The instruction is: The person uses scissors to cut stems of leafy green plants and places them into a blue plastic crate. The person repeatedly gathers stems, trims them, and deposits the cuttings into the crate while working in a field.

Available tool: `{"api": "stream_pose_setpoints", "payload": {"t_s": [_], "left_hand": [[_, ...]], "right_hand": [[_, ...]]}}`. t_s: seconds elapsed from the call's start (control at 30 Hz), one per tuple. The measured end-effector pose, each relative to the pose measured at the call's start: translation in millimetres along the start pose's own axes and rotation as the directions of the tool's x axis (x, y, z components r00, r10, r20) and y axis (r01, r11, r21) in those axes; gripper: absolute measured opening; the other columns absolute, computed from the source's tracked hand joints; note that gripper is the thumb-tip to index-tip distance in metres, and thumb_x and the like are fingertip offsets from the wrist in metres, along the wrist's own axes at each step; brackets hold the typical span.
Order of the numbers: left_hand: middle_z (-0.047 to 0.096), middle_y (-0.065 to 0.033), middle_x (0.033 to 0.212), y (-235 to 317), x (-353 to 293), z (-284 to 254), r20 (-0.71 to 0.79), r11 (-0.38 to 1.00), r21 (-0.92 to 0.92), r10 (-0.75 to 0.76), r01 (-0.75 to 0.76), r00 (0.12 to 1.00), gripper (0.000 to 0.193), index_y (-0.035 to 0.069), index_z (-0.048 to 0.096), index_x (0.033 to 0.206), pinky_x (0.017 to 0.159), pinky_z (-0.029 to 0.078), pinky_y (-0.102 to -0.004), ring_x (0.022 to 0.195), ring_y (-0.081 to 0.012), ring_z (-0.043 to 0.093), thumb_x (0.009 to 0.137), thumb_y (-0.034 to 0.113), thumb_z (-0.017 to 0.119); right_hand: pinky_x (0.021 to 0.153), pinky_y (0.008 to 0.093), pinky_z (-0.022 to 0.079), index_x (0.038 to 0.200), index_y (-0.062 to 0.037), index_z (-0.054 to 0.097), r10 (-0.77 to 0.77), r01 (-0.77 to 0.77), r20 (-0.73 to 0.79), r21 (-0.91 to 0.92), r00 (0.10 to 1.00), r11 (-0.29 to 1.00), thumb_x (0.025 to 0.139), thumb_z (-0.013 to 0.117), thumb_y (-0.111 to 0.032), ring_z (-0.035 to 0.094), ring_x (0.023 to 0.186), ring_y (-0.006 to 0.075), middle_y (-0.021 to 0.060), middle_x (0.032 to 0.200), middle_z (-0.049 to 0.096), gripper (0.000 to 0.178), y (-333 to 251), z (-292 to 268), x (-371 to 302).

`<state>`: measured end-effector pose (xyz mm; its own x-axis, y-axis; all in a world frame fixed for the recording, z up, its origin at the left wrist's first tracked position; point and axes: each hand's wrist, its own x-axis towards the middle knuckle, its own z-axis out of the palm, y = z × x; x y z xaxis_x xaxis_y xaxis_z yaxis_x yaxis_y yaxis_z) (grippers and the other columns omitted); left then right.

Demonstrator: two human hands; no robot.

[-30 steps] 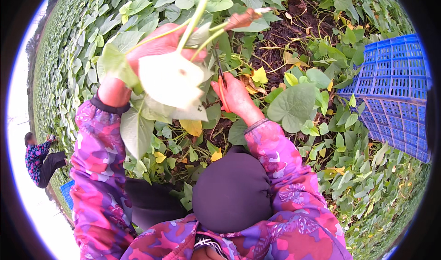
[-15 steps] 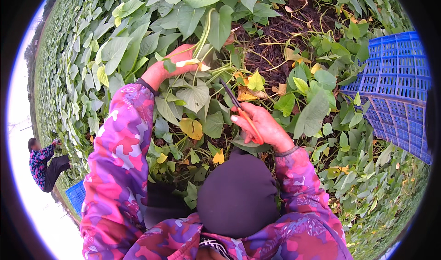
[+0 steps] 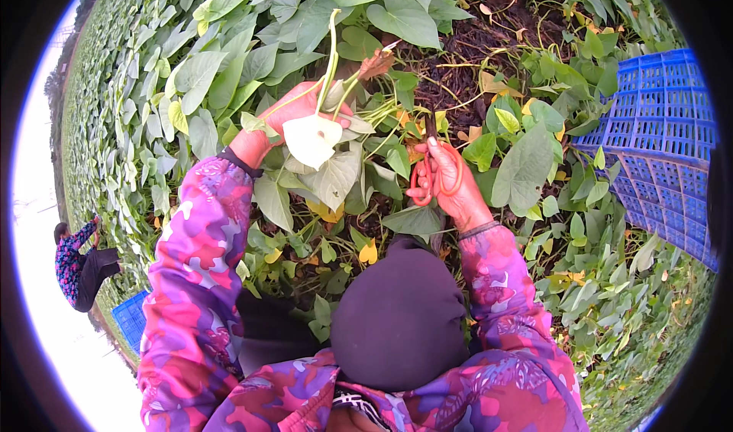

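Note:
My left hand (image 3: 294, 115) is closed around a bunch of green leafy vine stems (image 3: 330, 69), whose upper ends stick up past the fingers. A pale leaf (image 3: 311, 141) hangs from the bunch below the hand, and a curled brown leaf (image 3: 376, 64) shows at its far side. In my right hand (image 3: 452, 181) is a pair of scissors (image 3: 424, 184) with red-orange handles; their dark blades point away from me over the vines, beside the bare patch. The blades stand apart from the held bunch.
Dense heart-shaped green leaves (image 3: 198, 80) cover the ground, some yellow. Dark soil with dry stems (image 3: 489, 42) shows ahead to the right. A blue plastic crate (image 3: 657, 126) stands at the right. Far left, another person (image 3: 79, 268) crouches near a second blue crate (image 3: 131, 319).
My right hand has moved right and away from me, turning the scissors to point straight ahead. The upper leaves on the held bunch are gone, leaving bare stem ends.

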<state>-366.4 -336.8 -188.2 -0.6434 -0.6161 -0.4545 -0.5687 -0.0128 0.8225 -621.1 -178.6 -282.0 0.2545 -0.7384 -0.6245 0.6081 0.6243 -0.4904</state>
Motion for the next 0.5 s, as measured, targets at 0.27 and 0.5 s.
{"api": "stream_pose_setpoints", "payload": {"t_s": [0.27,0.5], "left_hand": [[0.059,-0.021,0.125,77,-58,-51,-0.202,0.941,-0.335,-0.022,-0.048,0.979,0.031,0.001,0.055,0.118,0.064,0.046,-0.0175,0.113,-0.0243,0.062,0.088,0.011,0.056],[0.067,-0.0112,0.104,93,-25,20,-0.022,1.0,-0.002,-0.012,0.012,1.0,0.061,-0.001,0.057,0.122,0.072,0.052,-0.0332,0.095,-0.0185,0.064,0.074,0.028,0.082]], "right_hand": [[0.048,0.0224,0.052,0.131,-0.002,0.046,-0.337,0.258,-0.137,-0.404,0.932,0.877,0.091,0.067,-0.017,0.053,0.06,0.0038,0.0007,0.083,0.055,0.047,21,-13,-21],[0.054,0.0194,0.047,0.133,-0.0005,0.046,-0.386,0.326,-0.083,-0.389,0.919,0.861,0.089,0.07,-0.013,0.053,0.073,0.0036,-0.002,0.092,0.052,0.052,43,-3,-41]]}}
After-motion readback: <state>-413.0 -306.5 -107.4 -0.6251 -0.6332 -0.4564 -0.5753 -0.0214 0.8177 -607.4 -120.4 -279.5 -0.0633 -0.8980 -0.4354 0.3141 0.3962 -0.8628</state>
